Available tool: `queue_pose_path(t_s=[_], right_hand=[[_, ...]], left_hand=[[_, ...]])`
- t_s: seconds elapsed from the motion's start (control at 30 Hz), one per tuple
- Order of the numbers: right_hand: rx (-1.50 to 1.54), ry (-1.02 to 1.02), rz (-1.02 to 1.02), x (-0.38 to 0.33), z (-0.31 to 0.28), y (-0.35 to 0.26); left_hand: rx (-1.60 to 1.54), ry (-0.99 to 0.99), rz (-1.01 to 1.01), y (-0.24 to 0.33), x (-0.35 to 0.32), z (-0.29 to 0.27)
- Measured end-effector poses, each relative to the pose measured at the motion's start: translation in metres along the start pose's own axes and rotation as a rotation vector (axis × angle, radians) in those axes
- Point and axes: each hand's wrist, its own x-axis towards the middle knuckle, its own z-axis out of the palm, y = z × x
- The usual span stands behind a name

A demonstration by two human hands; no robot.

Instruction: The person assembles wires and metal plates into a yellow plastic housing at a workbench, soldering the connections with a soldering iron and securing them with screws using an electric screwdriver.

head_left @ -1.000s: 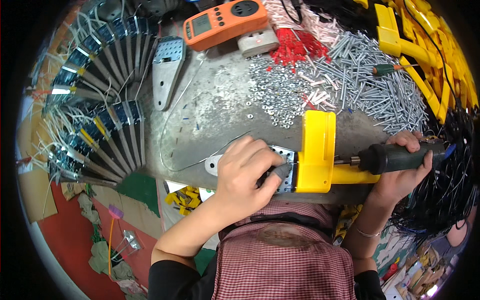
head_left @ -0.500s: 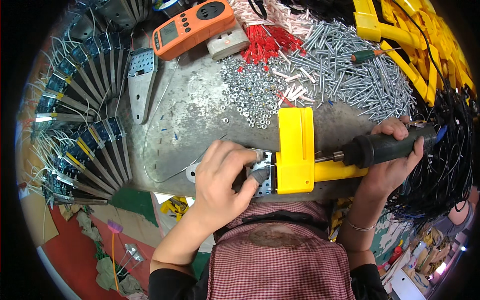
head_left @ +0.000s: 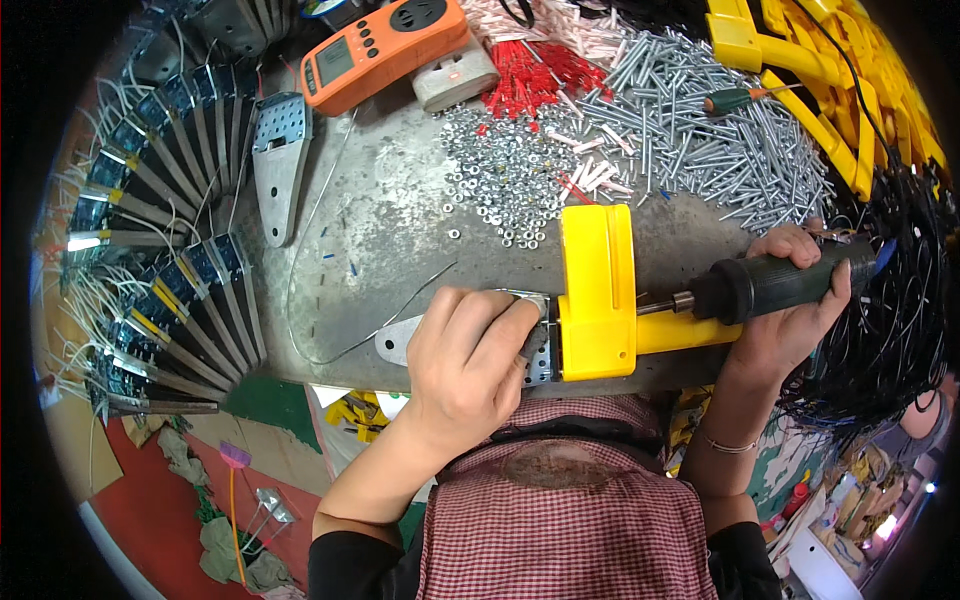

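So the yellow plastic part [head_left: 597, 292] sits at the near edge of the grey workbench [head_left: 380, 215], butted against a perforated metal bracket [head_left: 405, 340] that pokes out leftward. The left hand [head_left: 466, 365] lies on top of the bracket, fingers [head_left: 490, 325] curled and pressed together, clamping it flat, probably so nothing twists. The right hand [head_left: 790, 300] is wrapped tight around the dark green screwdriver [head_left: 770, 285], shaft going sideways into the yellow piece, so it's lined up with whatever fastener is in there (can't see the tip). Behind that, a heap of small washers [head_left: 505, 175], a pile of long screws [head_left: 700, 130], red bits [head_left: 525, 75], an orange multimeter [head_left: 385, 50] and a spare bracket [head_left: 278, 160], all within easy reach
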Motion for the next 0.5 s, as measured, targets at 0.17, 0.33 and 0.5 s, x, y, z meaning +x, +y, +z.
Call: queue_pose_path(t_s=[0.17, 0.33, 0.5], right_hand=[[-0.001, 0.011, -0.009, -0.0004, 0.0015, 0.0043], [-0.069, 0.051, -0.052, 0.001, 0.0015, 0.004], [-0.045, 0.055, -0.037, 0.0001, -0.0002, 0.0038]], left_hand=[[0.079, 0.091, 0.069, -0.002, -0.0067, 0.0029], [0.07, 0.022, 0.049, -0.0019, 0.0011, -0.0004], [0.018, -0.004, -0.01, -0.0009, 0.0003, -0.0028]])
